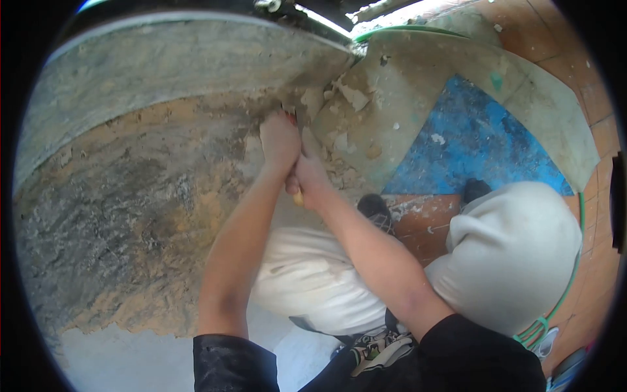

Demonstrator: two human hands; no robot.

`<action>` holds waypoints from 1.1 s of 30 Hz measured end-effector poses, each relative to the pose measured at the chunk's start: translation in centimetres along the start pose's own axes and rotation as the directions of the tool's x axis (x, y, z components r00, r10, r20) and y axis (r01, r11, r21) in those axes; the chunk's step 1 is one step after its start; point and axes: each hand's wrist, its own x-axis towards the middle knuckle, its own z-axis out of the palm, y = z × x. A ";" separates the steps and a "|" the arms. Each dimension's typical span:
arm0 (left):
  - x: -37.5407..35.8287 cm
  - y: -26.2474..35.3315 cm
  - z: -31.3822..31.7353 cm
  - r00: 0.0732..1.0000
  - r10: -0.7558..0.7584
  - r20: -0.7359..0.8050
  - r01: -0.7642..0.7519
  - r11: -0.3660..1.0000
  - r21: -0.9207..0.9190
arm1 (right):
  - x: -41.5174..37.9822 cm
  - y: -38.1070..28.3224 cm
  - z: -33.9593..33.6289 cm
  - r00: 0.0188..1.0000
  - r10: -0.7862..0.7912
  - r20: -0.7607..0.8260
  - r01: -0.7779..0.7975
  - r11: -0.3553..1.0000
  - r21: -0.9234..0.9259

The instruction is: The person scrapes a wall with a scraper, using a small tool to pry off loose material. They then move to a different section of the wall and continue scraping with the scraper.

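Ochre, grey and tan all over the wall [130,196] left of the grip, mottled and scored with fine scratches, with a ragged edge low down where a smoother pale coat begins. Clenched tight, one above the other: left hand [279,140] on top and pressed against the wall, right hand [308,179] just beneath and touching it. Both wrapped round a tool handle [298,198], yellowish, maybe wood, showing only as a stub below the right fist. Cannot make out the working end, hidden behind the fingers where the hands meet the wall.

Looks like a scraping stroke in hand, with pressure put into the surface at the border between stripped and unstripped coating. Next move calls for firm two-handed force, a shallow angle to the wall, and care that the edge does not skip off.

Right of the grip and beyond it, loose chips [353,98], flat, pale and broken-edged, strewn over a dusty grey board [405,72]. Further right, a blue sheet [470,144], speckled white. Below the grip, bent knees in white trousers [516,255], soft and creased, and a dark shoe [375,209] on reddish floor tiles [588,85]. Well right, a thin green hose [575,274], curving.
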 end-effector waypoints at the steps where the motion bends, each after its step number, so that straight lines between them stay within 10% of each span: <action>1: -0.7 0.4 -0.1 0.997 -0.011 0.080 0.016 0.998 -0.061 | -1.0 0.5 -0.6 0.999 0.040 -0.037 -0.039 0.999 0.037; 9: -5.7 -0.6 -1.2 0.926 -0.302 0.225 0.355 0.901 -0.250 | -2.9 4.7 -1.9 0.969 0.218 -0.118 -0.213 0.975 0.053; 15: -5.1 -0.5 -0.9 0.949 -0.247 0.195 0.287 0.933 -0.216 | -3.1 2.4 -1.9 0.968 0.178 -0.178 -0.197 0.976 -0.093; 17: -4.7 -1.3 0.1 0.994 -0.034 0.102 0.040 0.998 -0.053 | -2.9 1.3 -1.6 0.976 0.146 -0.159 -0.172 0.971 -0.163; 20: -0.7 1.0 -3.2 0.990 -0.133 -0.046 0.117 0.959 -0.259 | -1.1 -2.2 0.2 0.999 0.036 -0.028 -0.041 0.980 -0.193; 27: -0.7 0.1 1.0 0.998 -0.002 -0.066 -0.002 0.998 -0.065 | -0.4 0.0 -1.6 0.991 -0.038 -0.127 0.024 0.994 -0.110; 33: -3.3 0.9 -3.3 0.880 -0.392 0.268 0.466 0.821 -0.331 | -1.9 1.9 -1.9 0.986 0.122 -0.114 -0.136 0.982 -0.128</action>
